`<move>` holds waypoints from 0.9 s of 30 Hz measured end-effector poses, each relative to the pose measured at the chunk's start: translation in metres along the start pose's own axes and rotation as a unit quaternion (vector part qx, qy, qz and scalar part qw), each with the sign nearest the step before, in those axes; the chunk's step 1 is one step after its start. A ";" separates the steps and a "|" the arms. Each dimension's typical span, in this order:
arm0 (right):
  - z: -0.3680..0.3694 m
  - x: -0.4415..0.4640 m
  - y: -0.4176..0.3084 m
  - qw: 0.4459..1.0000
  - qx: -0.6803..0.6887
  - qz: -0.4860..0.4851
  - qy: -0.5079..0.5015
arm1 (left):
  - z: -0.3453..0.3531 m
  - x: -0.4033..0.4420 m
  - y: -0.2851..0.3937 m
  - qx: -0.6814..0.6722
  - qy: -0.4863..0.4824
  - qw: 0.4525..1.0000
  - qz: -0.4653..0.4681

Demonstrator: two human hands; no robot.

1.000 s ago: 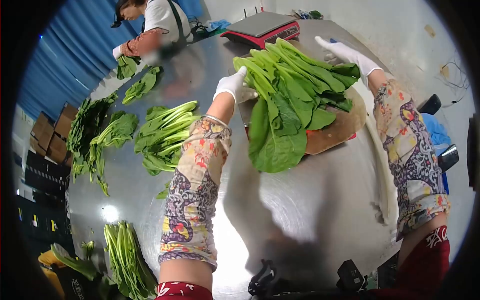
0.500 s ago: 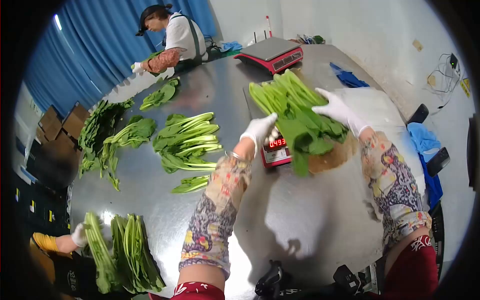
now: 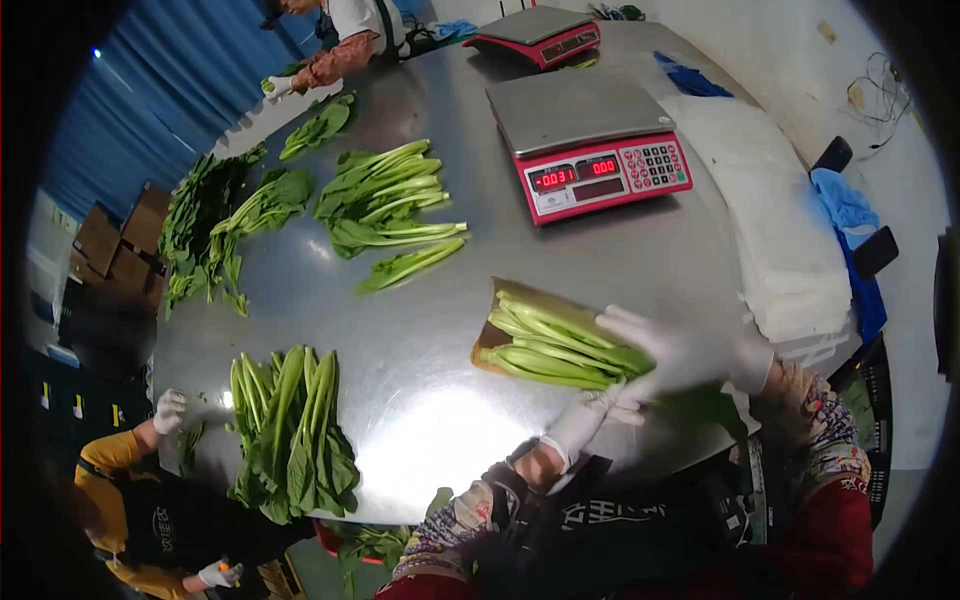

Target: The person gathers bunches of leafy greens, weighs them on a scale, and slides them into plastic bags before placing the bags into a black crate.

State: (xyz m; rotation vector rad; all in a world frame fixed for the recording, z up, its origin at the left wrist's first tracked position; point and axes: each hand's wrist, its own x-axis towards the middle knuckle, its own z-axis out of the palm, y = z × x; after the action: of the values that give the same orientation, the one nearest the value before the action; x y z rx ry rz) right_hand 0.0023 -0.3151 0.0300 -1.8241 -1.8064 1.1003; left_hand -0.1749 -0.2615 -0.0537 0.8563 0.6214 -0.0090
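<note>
A bunch of leafy green stalks (image 3: 555, 345) lies tilted on a tan sheet (image 3: 484, 352) near the table's front edge. My right hand (image 3: 665, 350), white-gloved and smeared by motion, is wrapped over its leafy end, fingers stretched across the stalks. From below, my gloved left hand (image 3: 585, 425) grips the same end, its fingers meeting my right hand. Dark leaves (image 3: 705, 412) stick out beneath my right hand. Beyond the bunch stands a red scale (image 3: 605, 180) with a bare grey pan and a lit display.
More greens (image 3: 385, 195) lie at centre left, with a pile (image 3: 205, 225) farther left and another bunch (image 3: 290, 430) near the front. White plastic sheets (image 3: 770, 220) are stacked at right. A second scale (image 3: 535, 35) stands behind. Two co-workers, a yellow sleeve (image 3: 110, 450) and a patterned sleeve (image 3: 340, 60), flank the table.
Both hands have brought the bunch from above the scale down towards me onto the tan sheet. The scale's pan is now uncovered. The co-worker's hand at lower left has let go of the front greens.
</note>
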 end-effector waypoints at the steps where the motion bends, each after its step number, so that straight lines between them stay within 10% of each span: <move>1: 0.020 -0.009 -0.009 0.991 -0.121 -0.034 0.039 | -0.010 0.003 -0.007 -0.005 -0.031 0.999 -0.003; 5: 0.071 -0.036 -0.014 0.903 -0.410 0.001 0.125 | 0.002 -0.006 -0.006 0.018 -0.066 0.992 -0.102; 8: 0.067 -0.064 -0.001 0.920 -0.367 0.069 0.121 | 0.015 -0.009 -0.002 0.421 -0.157 0.886 0.114; 12: 0.046 -0.134 0.026 0.973 -0.094 0.160 0.134 | 0.020 0.004 0.060 0.201 -0.147 0.968 -0.042; 16: 0.050 -0.222 0.035 0.931 0.138 0.206 0.268 | 0.050 0.061 0.103 0.245 -0.048 0.952 0.174; 22: 0.051 -0.298 0.025 0.827 0.114 0.330 0.441 | 0.149 0.202 0.079 0.390 -0.074 0.846 0.355; 25: 0.047 -0.311 0.043 0.792 0.150 0.347 0.480 | 0.204 0.259 0.070 0.515 -0.058 0.699 0.493; 27: 0.041 -0.314 0.051 0.775 0.187 0.350 0.492 | 0.219 0.301 0.059 0.574 -0.060 0.690 0.436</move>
State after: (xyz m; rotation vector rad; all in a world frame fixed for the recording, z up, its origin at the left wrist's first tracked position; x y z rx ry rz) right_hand 0.0429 -0.6325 0.0550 -2.1931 -0.2753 0.4078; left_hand 0.1992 -0.3066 -0.0592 2.3144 -0.0702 0.4552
